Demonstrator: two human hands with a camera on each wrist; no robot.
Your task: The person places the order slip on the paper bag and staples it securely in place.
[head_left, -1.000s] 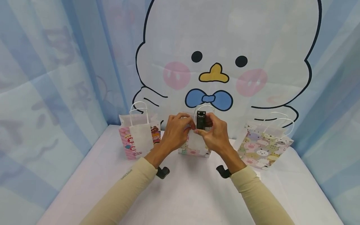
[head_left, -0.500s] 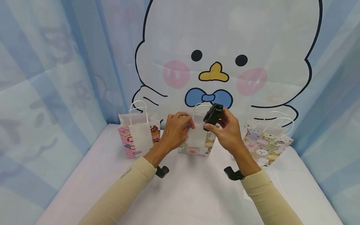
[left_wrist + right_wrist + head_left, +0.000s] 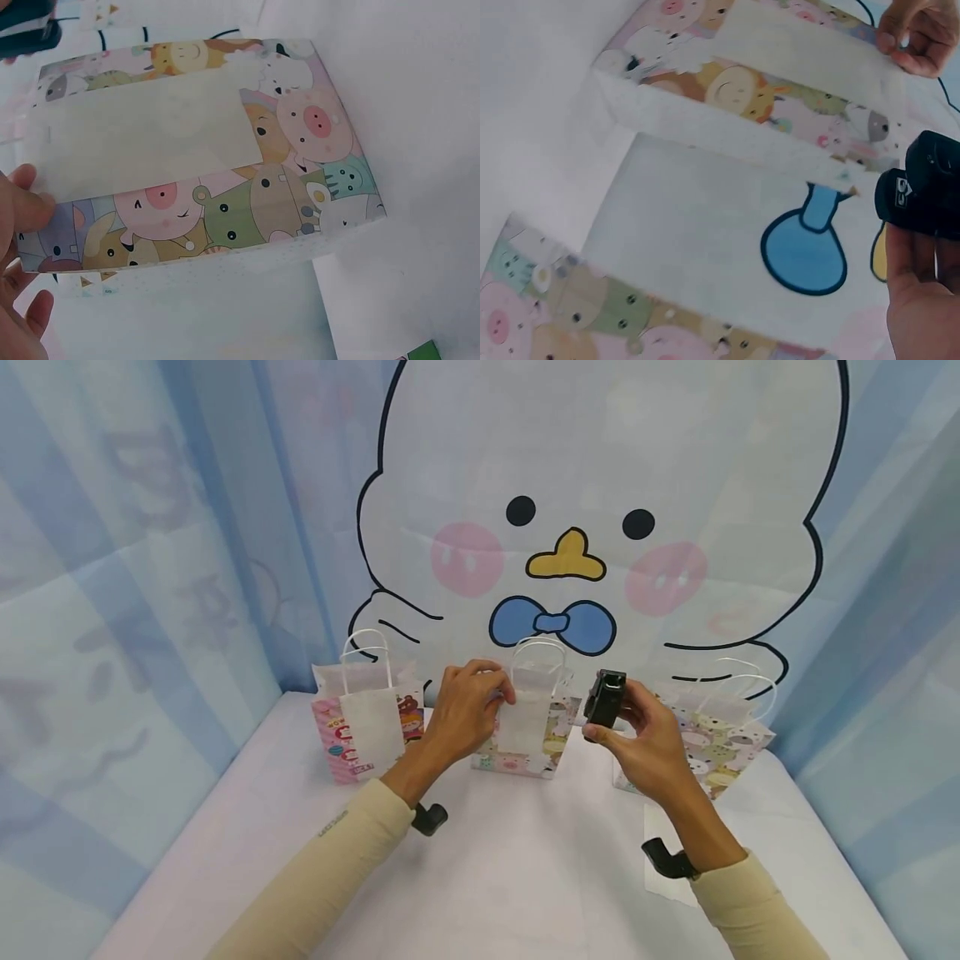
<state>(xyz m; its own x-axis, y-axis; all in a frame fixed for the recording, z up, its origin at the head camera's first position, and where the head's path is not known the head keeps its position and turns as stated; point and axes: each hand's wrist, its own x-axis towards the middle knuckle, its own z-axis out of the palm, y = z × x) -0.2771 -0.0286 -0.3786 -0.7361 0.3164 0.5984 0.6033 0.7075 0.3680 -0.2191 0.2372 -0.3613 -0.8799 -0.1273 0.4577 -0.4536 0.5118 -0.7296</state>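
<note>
My left hand (image 3: 468,710) pinches the top edge of the middle paper bag (image 3: 517,764), which stands upright with its two white handles raised. Cartoon animals cover this bag, and a blank white sheet (image 3: 142,139) hangs flat over its front. Away to the right, in the air, my right hand (image 3: 652,743) holds a small black stapler (image 3: 604,697) between thumb and fingers. A light logo shows on the stapler's side in the right wrist view. The left fingertips are partly hidden in the head view.
A pink cartoon paper bag (image 3: 326,735) with a white front stands at the left. Behind my right hand, another animal-print bag (image 3: 723,747) leans at the right. A white paper (image 3: 660,860) lies on the table (image 3: 480,868) under the right forearm. Printed curtains surround the table.
My right hand has drawn the stapler away from the middle bag's top edge, to the right and a little down. My left hand has stayed at the bag.
</note>
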